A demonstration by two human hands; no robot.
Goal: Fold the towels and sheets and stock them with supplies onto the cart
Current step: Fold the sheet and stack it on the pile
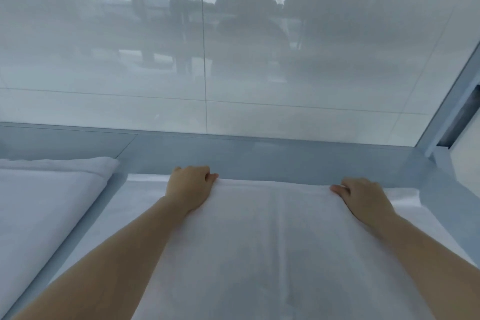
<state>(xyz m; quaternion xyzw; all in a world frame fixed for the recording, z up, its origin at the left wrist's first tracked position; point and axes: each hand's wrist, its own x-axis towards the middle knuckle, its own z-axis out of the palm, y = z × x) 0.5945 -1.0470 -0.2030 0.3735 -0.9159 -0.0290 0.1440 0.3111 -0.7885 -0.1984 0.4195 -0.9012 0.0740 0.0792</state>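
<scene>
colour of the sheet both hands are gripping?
Plain white sheet, no pattern; head view, the only one.

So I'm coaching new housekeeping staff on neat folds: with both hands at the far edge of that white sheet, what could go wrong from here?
Uneven fold: the left hand sits farther forward than the right hand, so the sheet edge may land skewed.
Narrow hold: each grip is in from the corners, so the outer corners could droop or crease.
Crowding: the folded towel lies close on the left and could get bumped.

two bare forearms, no sleeves or jewellery.
</scene>
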